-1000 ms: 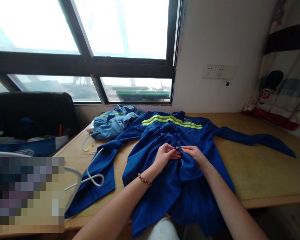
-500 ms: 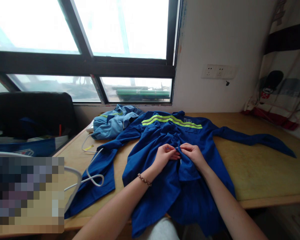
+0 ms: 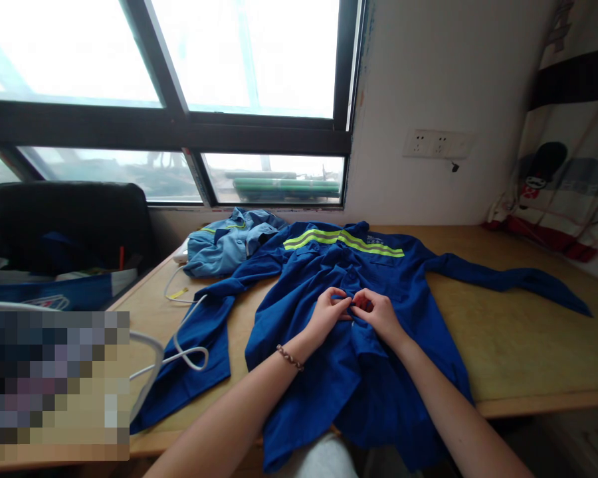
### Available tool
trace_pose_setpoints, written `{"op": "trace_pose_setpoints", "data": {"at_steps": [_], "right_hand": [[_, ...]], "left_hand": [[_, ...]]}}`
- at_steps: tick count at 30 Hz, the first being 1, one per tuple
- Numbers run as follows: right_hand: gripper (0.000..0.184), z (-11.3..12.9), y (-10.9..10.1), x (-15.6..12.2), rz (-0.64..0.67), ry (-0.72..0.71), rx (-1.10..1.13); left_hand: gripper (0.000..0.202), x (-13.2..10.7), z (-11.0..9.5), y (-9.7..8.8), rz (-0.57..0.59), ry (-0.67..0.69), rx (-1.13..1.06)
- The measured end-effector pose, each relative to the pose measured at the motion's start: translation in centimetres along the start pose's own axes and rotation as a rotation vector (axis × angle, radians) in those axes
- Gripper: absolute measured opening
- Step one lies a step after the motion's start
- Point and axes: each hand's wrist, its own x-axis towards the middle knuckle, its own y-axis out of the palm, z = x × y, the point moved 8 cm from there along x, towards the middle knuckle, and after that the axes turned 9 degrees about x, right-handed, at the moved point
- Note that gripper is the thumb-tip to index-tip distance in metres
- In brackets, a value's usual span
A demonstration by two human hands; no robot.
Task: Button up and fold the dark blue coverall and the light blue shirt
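In our left hand (image 3: pixel 329 317) and right hand (image 3: pixel 379 317) we pinch the blue jacket (image 3: pixel 323 272), spread on the bench (image 3: pixel 528 352) at twelve o'clock, its front apparently fastened above our grip and unjoined below.

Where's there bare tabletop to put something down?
Biggest patch: table right of the dark blue shirt, between its outstretched right-side sleeve and the front edge. Narrower strip: between that sleeve and the wall. Crowded: left, with light blue shirt and white cable; middle, both hands on the dark blue shirt.
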Motion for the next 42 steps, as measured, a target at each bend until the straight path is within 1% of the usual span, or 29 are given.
{"op": "trace_pose_setpoints", "data": {"at_steps": [4, 9, 15, 19, 21, 27, 30, 35, 38, 42], "right_hand": [[0.009, 0.0, 0.1, 0.0, 0.01, 0.0, -0.019], [0.012, 0.0, -0.1, 0.2, 0.005, 0.01, 0.009], [0.023, -0.3, -0.4, 0.2, -0.005, 0.095, 0.142], [0.027, -1.1, -0.4, 0.2, 0.0, 0.181, 0.259], [0.028, -1.5, -0.4, 0.3, -0.006, 0.199, 0.292], [0.023, -1.7, -0.9, 0.3, -0.053, 0.156, 0.243], [0.022, -1.5, -1.0, 0.3, -0.068, 0.133, 0.226], [0.025, -2.1, -0.5, 0.2, -0.034, 0.175, 0.24], [0.027, -2.2, -0.3, 0.2, -0.027, 0.194, 0.243], [0.027, -2.1, -0.3, 0.3, -0.042, 0.199, 0.247]], "left_hand": [[0.031, 0.2, 0.5, 0.0, 0.016, -0.011, -0.082], [0.035, 0.2, 0.7, 0.1, 0.044, -0.016, -0.149], [0.036, 0.0, 0.3, 0.1, 0.037, -0.003, -0.151], [0.036, -0.2, -0.3, 0.2, 0.032, 0.028, -0.128], [0.037, -0.2, -0.4, 0.2, 0.024, 0.036, -0.114], [0.032, -0.2, -0.2, 0.1, -0.009, 0.016, -0.125], [0.035, -0.1, 0.0, 0.1, -0.004, -0.012, -0.161], [0.039, -0.2, 0.3, 0.1, -0.007, -0.037, -0.202], [0.039, -0.2, 0.2, 0.2, 0.009, -0.022, -0.202], [0.037, -0.1, 0.1, 0.6, 0.062, 0.023, -0.132]]}}
